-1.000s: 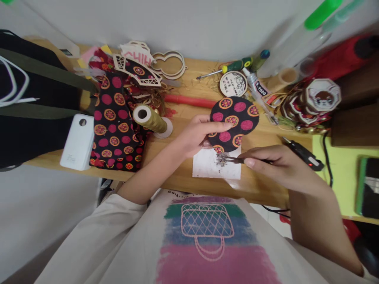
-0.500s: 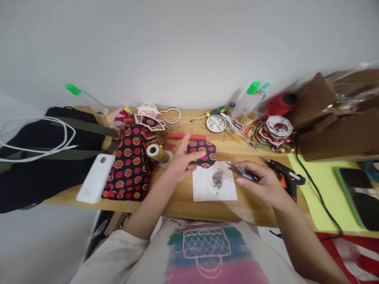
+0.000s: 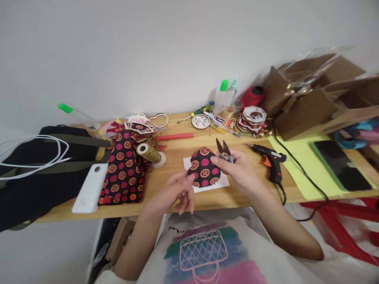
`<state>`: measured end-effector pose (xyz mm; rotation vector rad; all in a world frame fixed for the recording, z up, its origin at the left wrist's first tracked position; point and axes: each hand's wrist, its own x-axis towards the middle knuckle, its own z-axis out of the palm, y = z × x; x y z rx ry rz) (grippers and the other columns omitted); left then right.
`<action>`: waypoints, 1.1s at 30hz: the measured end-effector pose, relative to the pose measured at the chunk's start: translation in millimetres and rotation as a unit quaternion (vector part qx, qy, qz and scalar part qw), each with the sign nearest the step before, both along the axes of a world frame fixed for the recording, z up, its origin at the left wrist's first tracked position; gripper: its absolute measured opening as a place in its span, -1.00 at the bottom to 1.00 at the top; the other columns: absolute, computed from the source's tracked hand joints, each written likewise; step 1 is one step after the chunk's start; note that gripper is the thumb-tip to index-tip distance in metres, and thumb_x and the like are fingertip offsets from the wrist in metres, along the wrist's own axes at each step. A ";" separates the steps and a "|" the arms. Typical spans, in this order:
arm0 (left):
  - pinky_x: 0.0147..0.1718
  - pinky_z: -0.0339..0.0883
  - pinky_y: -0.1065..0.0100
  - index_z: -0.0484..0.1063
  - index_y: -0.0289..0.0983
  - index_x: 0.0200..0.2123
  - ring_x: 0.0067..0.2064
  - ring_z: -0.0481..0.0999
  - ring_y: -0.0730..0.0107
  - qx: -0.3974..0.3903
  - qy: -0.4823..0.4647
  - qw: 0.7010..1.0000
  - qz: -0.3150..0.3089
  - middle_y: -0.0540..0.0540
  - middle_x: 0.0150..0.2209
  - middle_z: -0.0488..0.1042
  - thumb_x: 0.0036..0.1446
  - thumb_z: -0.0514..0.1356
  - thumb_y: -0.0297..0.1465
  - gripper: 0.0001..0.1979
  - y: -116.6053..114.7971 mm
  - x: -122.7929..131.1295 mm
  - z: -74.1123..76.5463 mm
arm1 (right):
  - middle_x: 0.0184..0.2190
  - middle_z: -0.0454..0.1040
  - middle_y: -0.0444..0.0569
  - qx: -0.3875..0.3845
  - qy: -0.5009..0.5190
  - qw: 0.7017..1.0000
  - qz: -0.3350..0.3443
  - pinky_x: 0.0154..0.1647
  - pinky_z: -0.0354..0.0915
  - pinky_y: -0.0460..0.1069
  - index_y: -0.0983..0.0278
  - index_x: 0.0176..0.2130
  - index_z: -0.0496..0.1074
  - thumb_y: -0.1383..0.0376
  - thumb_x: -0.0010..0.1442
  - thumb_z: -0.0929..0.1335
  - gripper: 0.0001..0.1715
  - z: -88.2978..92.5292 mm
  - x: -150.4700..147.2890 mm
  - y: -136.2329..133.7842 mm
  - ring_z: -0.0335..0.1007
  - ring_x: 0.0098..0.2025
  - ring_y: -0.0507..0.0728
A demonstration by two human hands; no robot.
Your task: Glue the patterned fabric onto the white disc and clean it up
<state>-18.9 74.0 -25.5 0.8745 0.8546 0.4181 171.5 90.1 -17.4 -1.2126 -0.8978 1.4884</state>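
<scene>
My left hand [image 3: 177, 191] pinches the lower left edge of a rounded patterned fabric piece [image 3: 205, 172], dark with magenta and orange circles; its other fingers are curled below. My right hand [image 3: 237, 167] grips a pair of thread snips [image 3: 224, 150], their blades apart and pointing up. The right thumb touches the upper right edge of the fabric piece. Beneath it lies a white paper sheet [image 3: 223, 183]. The fabric hides most of the sheet and the grey scraps on it.
Folded matching cloth [image 3: 122, 173], a gold thread spool [image 3: 150, 153] and a white power bank [image 3: 91, 189] are on the left. To the right lie a glue gun [image 3: 271, 157] with a black cable and a phone [image 3: 340, 165] on yellow paper [image 3: 291, 167]. Cardboard boxes [image 3: 302, 110] stand behind.
The fabric piece has come down over the paper and turned. My right hand has moved to its edge, with the snips now pointing up. The camera view has shifted right.
</scene>
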 end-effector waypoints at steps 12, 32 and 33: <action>-0.77 -0.05 0.57 0.20 -0.28 -0.62 -0.75 0.12 0.68 0.079 0.111 0.990 0.027 0.11 -0.76 0.24 -0.04 0.22 0.01 -0.51 -15.4 1.5 0.5 | -0.76 -0.05 -0.32 -0.013 0.073 0.997 0.012 -0.70 -0.32 -0.12 0.27 -0.71 0.06 0.09 -0.13 0.50 -0.39 -1.7 2.9 -14.3 -0.26 -0.71 -0.16; -0.74 -0.03 0.55 0.26 -0.30 -0.62 -0.74 0.14 0.67 0.028 0.097 0.995 0.011 0.09 -0.75 0.27 -0.05 0.24 -0.03 -0.54 -7.3 2.2 -3.1 | -0.70 0.22 -0.27 -0.033 0.031 0.998 -0.040 -0.65 -0.03 -0.14 0.29 -0.55 0.39 0.18 -0.20 0.50 -0.70 -4.4 -2.3 1.2 -0.01 -0.67 -0.12; -0.74 -0.02 0.55 0.25 -0.30 -0.64 -0.73 0.15 0.67 0.034 0.102 0.994 0.017 0.09 -0.75 0.27 -0.05 0.25 -0.04 -0.54 -6.3 2.6 -3.6 | -0.70 0.19 -0.28 -0.040 0.038 0.998 -0.033 -0.66 -0.04 -0.13 0.29 -0.53 0.39 0.16 -0.20 0.51 -0.68 -5.2 -2.0 2.2 -0.05 -0.68 -0.12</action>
